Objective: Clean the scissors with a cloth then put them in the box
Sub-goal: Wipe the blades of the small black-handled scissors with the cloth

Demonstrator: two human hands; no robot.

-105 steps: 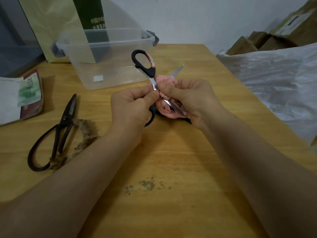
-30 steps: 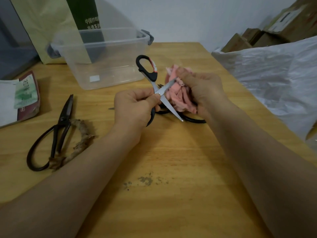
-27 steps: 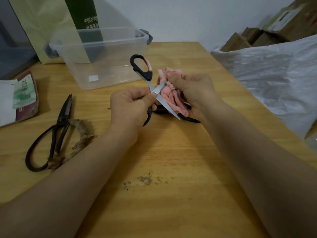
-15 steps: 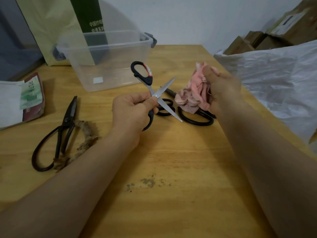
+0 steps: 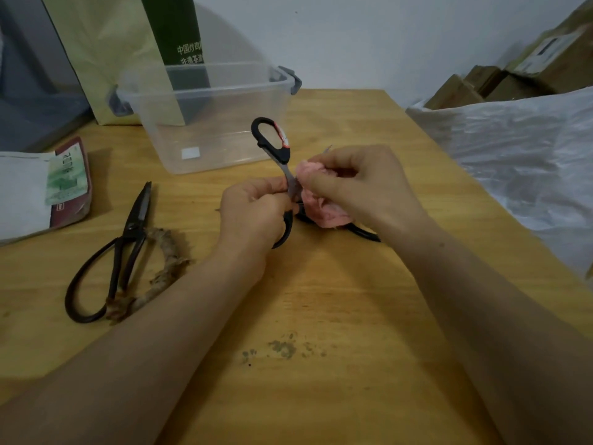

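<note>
My left hand (image 5: 256, 213) grips black-handled scissors (image 5: 271, 141) near the pivot, one handle loop standing up, the other under my palm. My right hand (image 5: 359, 184) holds a crumpled pink cloth (image 5: 324, 213) pressed against the scissors' blades, which are mostly hidden; a blade tip shows above my fingers. A clear plastic box (image 5: 208, 117) with grey latches stands open just behind the hands. A second pair of black scissors (image 5: 365, 234) lies on the table, mostly hidden beneath the cloth and my right hand.
Old dark iron scissors (image 5: 122, 252) with a rope-wrapped handle lie at the left. A packet and papers (image 5: 48, 191) sit at the far left. A paper bag (image 5: 112, 53) stands behind the box. White plastic sheeting (image 5: 513, 162) and cardboard boxes (image 5: 513, 75) border the table's right edge.
My right hand, which had lifted the pink cloth away to the right, has come back and pressed it onto the blades. The left hand has kept hold of the scissors.
</note>
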